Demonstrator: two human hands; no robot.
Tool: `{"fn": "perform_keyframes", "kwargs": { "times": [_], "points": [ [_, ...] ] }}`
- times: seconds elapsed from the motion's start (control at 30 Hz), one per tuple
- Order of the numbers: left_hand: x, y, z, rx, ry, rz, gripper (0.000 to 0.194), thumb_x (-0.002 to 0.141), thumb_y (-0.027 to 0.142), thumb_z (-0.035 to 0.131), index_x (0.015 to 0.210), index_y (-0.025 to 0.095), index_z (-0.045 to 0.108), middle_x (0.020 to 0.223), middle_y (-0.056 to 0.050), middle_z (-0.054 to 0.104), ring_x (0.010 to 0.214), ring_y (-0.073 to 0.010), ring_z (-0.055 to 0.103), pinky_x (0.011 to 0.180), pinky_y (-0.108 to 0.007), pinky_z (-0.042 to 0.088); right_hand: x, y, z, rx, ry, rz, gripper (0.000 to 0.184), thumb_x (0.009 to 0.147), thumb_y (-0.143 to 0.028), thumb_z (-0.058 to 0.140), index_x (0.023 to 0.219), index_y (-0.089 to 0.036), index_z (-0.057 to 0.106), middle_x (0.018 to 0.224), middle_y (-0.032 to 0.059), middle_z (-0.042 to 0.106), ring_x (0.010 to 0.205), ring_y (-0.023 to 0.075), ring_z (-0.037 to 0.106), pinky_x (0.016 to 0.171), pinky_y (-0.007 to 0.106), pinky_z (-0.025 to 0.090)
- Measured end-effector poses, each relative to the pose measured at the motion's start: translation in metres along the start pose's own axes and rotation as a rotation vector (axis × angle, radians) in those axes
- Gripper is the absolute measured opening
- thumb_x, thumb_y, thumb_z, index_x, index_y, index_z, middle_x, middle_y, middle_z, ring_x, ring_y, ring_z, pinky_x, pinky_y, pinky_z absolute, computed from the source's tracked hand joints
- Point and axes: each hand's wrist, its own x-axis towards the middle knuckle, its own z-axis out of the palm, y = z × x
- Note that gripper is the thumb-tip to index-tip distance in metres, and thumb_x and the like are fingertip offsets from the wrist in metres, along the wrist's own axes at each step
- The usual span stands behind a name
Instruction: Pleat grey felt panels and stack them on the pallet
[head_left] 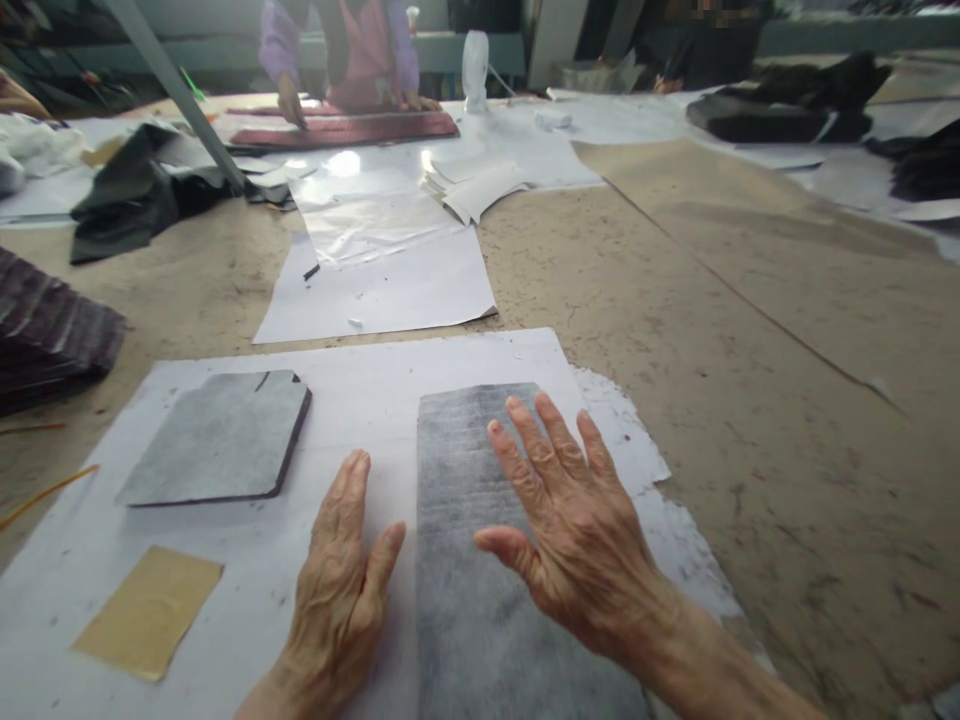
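A long grey fabric piece (pixel 465 600) lies on a white paper sheet (pixel 360 395) in front of me. Over its right part is my right hand (pixel 574 510), palm down with the fingers spread and nothing held. My left hand (pixel 337 570) is just left of the strip, turned on its side, thumb apart from the straight fingers, holding nothing. Whether either hand presses on the surface, I cannot tell. To the left sits a stack of grey pieces (pixel 217 435) with cut corners and a dark edge. Nearer me is a small tan paper square (pixel 150 610).
Another white sheet with clear plastic (pixel 375 225) lies farther off. A dark striped bundle (pixel 52 330) is at the left, by a slanted metal pole (pixel 180 95). Across the table, a person in purple sleeves (pixel 341 50) handles dark red material (pixel 360 128). Black fabric (pixel 780 105) is piled far right.
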Motion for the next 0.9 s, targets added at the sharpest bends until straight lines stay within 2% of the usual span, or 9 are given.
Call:
{"fn": "perform_keyframes", "kwargs": {
  "times": [0.17,0.33,0.43,0.5,0.6,0.7,0.8,0.9],
  "points": [
    [-0.014,-0.002,-0.001,0.024,-0.008,-0.004,0.058,0.091,0.031,0.038,0.144,0.025,0.016,0.149,-0.009,0.028,0.137,-0.0223,0.025,0.112,-0.046,0.024,-0.006,-0.009,0.0,0.047,-0.224,-0.024,0.07,0.088,-0.062,0.032,0.136,-0.011,0.039,0.144,0.0132,0.031,0.134,0.0318,0.024,0.106,0.06,0.023],
    [-0.033,0.001,-0.004,0.057,-0.006,-0.005,0.06,0.09,0.029,0.04,0.144,0.026,0.014,0.149,-0.008,0.027,0.137,-0.0222,0.025,0.112,-0.046,0.024,-0.017,-0.019,-0.008,0.011,-0.064,0.003,0.072,0.089,-0.06,0.035,0.14,-0.01,0.03,0.147,0.0144,0.023,0.137,0.031,0.013,0.109,0.059,0.014],
    [-0.043,0.003,-0.005,0.067,-0.014,0.02,0.061,0.09,0.028,0.041,0.144,0.025,0.014,0.149,-0.007,0.027,0.137,-0.0214,0.025,0.112,-0.043,0.026,-0.027,-0.024,-0.004,0.002,-0.138,-0.037,0.069,0.088,-0.06,0.035,0.14,-0.014,0.032,0.147,0.0128,0.025,0.137,0.0308,0.016,0.107,0.059,0.019],
    [-0.048,0.004,-0.006,0.083,-0.03,0.061,0.064,0.089,0.027,0.042,0.145,0.022,0.013,0.149,-0.007,0.026,0.137,-0.0211,0.025,0.112,-0.04,0.027,-0.034,-0.028,-0.003,0.0,-0.185,-0.033,0.071,0.088,-0.061,0.035,0.139,-0.012,0.034,0.147,0.0142,0.025,0.136,0.0321,0.018,0.106,0.059,0.023],
    [-0.052,0.007,-0.009,0.1,-0.042,0.112,0.066,0.088,0.025,0.044,0.145,0.02,0.011,0.15,-0.006,0.024,0.137,-0.0205,0.025,0.111,-0.036,0.029,-0.044,-0.032,-0.003,-0.017,-0.097,-0.032,0.072,0.087,-0.058,0.04,0.14,-0.01,0.03,0.147,0.0158,0.024,0.136,0.0351,0.016,0.106,0.061,0.02],
    [-0.046,0.01,-0.012,0.106,-0.032,0.136,0.064,0.087,0.025,0.045,0.144,0.022,0.015,0.148,-0.005,0.028,0.135,-0.0197,0.029,0.109,-0.034,0.033,-0.053,-0.035,-0.001,-0.051,-0.069,-0.066,0.069,0.087,-0.057,0.042,0.141,-0.015,0.03,0.146,0.0146,0.027,0.134,0.0369,0.021,0.101,0.064,0.026],
    [-0.027,0.015,-0.011,0.101,-0.013,0.185,0.056,0.088,0.026,0.045,0.14,0.023,0.027,0.143,-0.006,0.038,0.132,-0.0194,0.035,0.108,-0.035,0.035,-0.053,-0.032,-0.002,-0.034,-0.09,-0.081,0.057,0.089,-0.049,0.046,0.134,-0.015,0.041,0.141,0.0138,0.038,0.13,0.036,0.032,0.095,0.061,0.036],
    [0.004,0.021,-0.004,0.099,0.019,0.257,0.047,0.089,0.028,0.043,0.135,0.017,0.037,0.137,-0.011,0.045,0.129,-0.0197,0.039,0.107,-0.037,0.035,-0.038,-0.018,-0.01,0.028,0.095,0.023,0.031,0.09,-0.028,0.047,0.112,-0.01,0.059,0.119,0.0145,0.059,0.114,0.0288,0.052,0.094,0.051,0.043]
  ]
}}
